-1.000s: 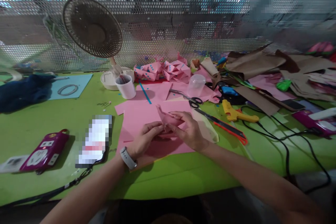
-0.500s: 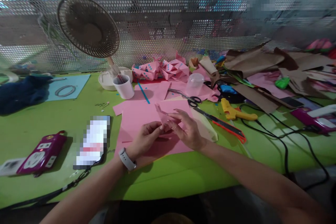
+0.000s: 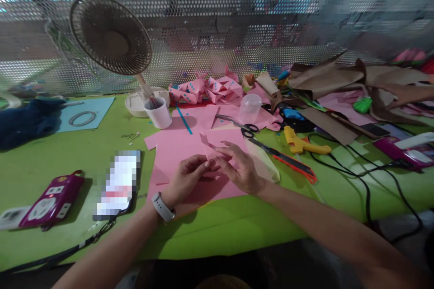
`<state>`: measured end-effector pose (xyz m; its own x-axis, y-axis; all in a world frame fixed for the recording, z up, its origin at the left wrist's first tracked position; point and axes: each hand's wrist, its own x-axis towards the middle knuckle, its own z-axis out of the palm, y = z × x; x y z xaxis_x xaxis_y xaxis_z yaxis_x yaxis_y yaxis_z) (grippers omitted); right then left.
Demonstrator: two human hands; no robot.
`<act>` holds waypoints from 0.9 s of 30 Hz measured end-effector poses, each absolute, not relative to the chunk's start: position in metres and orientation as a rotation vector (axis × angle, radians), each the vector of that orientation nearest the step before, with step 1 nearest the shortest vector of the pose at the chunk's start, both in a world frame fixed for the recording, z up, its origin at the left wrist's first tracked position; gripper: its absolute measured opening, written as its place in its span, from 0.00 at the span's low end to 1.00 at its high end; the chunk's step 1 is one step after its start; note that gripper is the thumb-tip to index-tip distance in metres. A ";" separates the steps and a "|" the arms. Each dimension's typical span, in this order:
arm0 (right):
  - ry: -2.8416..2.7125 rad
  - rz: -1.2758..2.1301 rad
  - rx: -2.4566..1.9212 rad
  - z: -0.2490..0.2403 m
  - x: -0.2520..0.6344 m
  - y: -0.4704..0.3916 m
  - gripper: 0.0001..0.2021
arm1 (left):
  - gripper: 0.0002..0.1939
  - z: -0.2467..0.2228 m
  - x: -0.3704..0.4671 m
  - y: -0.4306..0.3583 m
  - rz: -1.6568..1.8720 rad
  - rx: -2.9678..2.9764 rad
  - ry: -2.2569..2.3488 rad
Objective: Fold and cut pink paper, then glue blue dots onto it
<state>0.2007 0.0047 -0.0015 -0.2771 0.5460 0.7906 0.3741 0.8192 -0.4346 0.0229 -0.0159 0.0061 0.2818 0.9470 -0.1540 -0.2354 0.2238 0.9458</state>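
Note:
My left hand (image 3: 194,172) pinches a small folded piece of pink paper (image 3: 207,142) between thumb and fingertips. My right hand (image 3: 241,169) holds the same piece from the other side, thumb and index finger close to the left fingertips, its other fingers loosely raised. A narrow end of the piece sticks up past the fingers; the rest is hidden by them. Beneath both hands lie larger pink paper sheets (image 3: 169,153) on the green table (image 3: 190,239). Scissors (image 3: 249,131) with black handles and an orange-and-black utility knife (image 3: 294,165) rest just right of the sheets.
A yellow glue gun (image 3: 301,142) with black cables lies at right. Left are a phone (image 3: 117,185) and a purple power bank (image 3: 52,201). Behind stand a fan (image 3: 113,38), a white cup (image 3: 158,115) and folded pink paper shapes (image 3: 206,90). Brown paper (image 3: 325,81) lies far right.
Both hands keep their grip on the pink paper with barely any movement. The view has shifted slightly. What looks like another person's hand now shows at the far right by the brown paper.

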 end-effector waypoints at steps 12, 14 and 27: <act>-1.896 0.223 -0.736 0.000 0.201 0.006 0.17 | 0.20 0.006 0.022 -0.013 1.071 0.990 0.994; -1.827 0.283 -0.808 0.002 0.202 0.005 0.19 | 0.19 0.006 0.022 -0.013 1.094 0.982 1.002; -1.700 0.693 -0.891 -0.006 0.202 0.008 0.16 | 0.21 0.005 0.018 -0.012 1.083 1.073 1.020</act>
<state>0.2021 0.0082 -0.0062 -0.1762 0.8311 0.5274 0.2255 0.5556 -0.8003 0.0180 -0.0117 0.0045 0.1709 0.9801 -0.1015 -0.1603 0.1292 0.9786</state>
